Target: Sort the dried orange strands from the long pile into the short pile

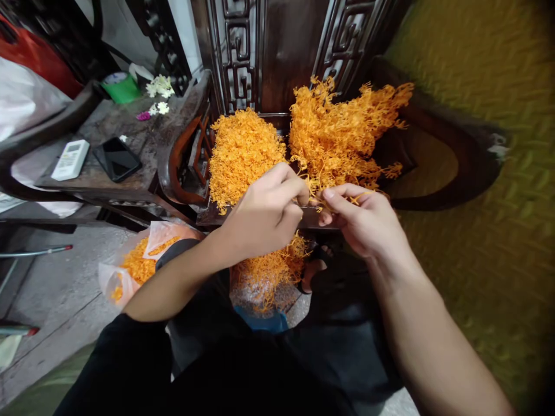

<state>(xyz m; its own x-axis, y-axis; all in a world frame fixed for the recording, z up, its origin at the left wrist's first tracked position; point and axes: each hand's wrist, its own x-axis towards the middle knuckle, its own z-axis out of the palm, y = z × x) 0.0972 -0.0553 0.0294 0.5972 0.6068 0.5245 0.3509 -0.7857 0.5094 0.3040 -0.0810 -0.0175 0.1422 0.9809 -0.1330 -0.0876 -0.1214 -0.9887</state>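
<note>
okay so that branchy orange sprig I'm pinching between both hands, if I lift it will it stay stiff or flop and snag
The orange sprig looks thin and wiry, so it probably bends yet springs back. Its fine side twigs will likely snag the branchy pile behind. It seems very light: left hand and right hand hold it by fingertips only.

Dark carved wooden chair (277, 52) straight ahead, fretwork panels on its back and curved armrests. To the left there's a worn wooden tabletop (130, 130) with a white remote (70, 159), a black phone (117, 159), a green tub (121, 88) and some white flowers (159, 86). Grey concrete floor (56, 289) below. Woven yellow-green mat (485, 190) fills the right side, blurry.
</note>
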